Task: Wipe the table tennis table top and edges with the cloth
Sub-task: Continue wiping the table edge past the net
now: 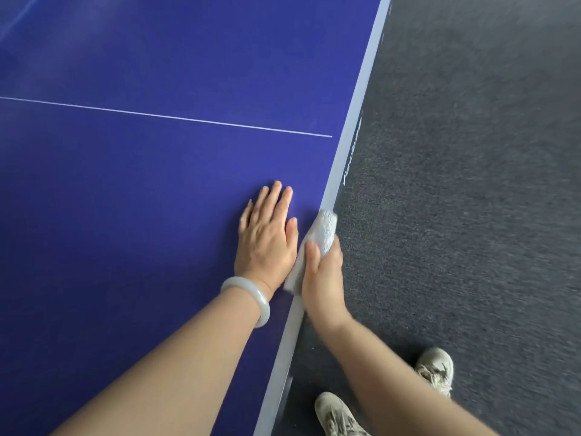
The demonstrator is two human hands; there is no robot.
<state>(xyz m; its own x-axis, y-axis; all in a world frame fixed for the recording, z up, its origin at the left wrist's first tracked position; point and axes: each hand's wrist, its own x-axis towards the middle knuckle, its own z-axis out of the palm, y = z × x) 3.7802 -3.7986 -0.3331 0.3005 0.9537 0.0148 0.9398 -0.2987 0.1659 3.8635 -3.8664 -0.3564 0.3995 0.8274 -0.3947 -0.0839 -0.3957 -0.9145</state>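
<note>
The blue table tennis table (141,184) fills the left of the view, with a thin white centre line across it and a pale border strip (349,127) along its right edge. My right hand (323,278) grips a light grey cloth (322,229) folded over that edge, thumb on top and fingers down the side. My left hand (267,237) lies flat on the blue top just left of the cloth, fingers spread slightly, a pale bangle on its wrist.
Dark grey carpet (471,184) covers the floor to the right of the table. My two light shoes (435,369) stand on it close to the table edge at the bottom right.
</note>
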